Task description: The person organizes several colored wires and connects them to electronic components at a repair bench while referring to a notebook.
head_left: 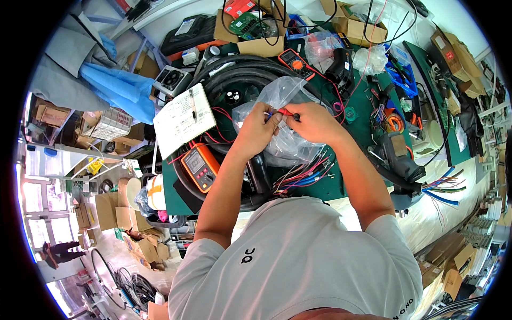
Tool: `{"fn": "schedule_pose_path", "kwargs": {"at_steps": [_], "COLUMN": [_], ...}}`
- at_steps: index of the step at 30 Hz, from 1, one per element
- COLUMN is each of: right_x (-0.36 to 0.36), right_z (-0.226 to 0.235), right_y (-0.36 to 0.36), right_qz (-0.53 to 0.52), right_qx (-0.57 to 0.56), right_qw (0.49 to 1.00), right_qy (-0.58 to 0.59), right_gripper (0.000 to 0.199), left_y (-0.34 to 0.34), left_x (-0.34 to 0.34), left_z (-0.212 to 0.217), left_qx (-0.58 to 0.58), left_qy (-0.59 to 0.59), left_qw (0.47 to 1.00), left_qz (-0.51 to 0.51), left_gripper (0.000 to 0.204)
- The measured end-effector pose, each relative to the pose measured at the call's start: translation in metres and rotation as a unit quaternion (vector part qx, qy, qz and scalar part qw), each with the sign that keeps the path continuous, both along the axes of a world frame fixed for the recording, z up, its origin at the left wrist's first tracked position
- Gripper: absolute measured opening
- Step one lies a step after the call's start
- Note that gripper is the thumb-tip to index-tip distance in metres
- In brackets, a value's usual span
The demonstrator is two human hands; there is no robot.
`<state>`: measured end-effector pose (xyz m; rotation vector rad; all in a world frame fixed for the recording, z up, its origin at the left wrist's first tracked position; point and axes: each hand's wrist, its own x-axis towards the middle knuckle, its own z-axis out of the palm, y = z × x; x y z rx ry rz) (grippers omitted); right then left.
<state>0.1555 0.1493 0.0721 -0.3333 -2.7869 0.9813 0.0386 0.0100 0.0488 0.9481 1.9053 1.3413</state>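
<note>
left hand (258, 131) and right hand (310, 122) met over the middle of the tabletop (364, 117), tips almost touching. right thumb and forefinger were pinching a red probe (287, 112), which pointed toward the left hand. left fingers were pressed together on what looked like a thin wire (271, 113), bluish near the tips; detail too small to make out further. whether probe and wire touched, could not tell.

clear plastic bag (290, 145), crumpled, lay directly beneath both hands, on the green surface. behind it, thick black cable (234, 72) lay in loops. bundle of coloured wires (306, 178), pink, blue and white among them, fanned out below the bag, near the person's torso. black cylinder (259, 173) just beside that bundle, partly behind the left forearm.

orange multimeter (200, 167) sat left of the left forearm, tilted, red leads running from its upper end. open notebook (178, 125) beyond it, handwritten page up, pen (193, 104) lying across the page. second meter (296, 64), red-orange with a round dial, lay past the bag, near the far edge. right side: blue tray (404, 79) with tools, orange coil (395, 123) nearer the person.
</note>
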Motion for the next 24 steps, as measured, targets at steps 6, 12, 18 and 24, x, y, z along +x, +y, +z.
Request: {"fn": "schedule_pose_path", "kwargs": {"at_steps": [6,12,18,24], "right_x": [0.002,0.003,0.006,0.005], "right_z": [0.004,-0.002,0.005,0.006], "right_y": [-0.004,-0.006,-0.01,-0.011], "right_qz": [-0.026,-0.021,-0.041,-0.039], "right_qx": [-0.01,-0.04,-0.059,-0.06], "right_qw": [0.999,0.999,0.997,0.996], "right_qy": [-0.026,-0.015,-0.038,-0.043], "right_gripper": [0.02,0.021,0.023,0.023], "left_y": [-0.006,-0.006,-0.009,-0.009], "left_x": [0.002,0.0,0.0,0.001], "left_z": [0.006,-0.005,-0.002,-0.005], "left_qx": [0.041,0.068,0.088,0.099], "left_qy": [0.044,-0.01,-0.08,-0.118], "left_qw": [0.997,0.998,0.993,0.988], "left_qz": [-0.043,-0.017,-0.002,0.015], "left_gripper": [0.019,0.021,0.022,0.024]}}
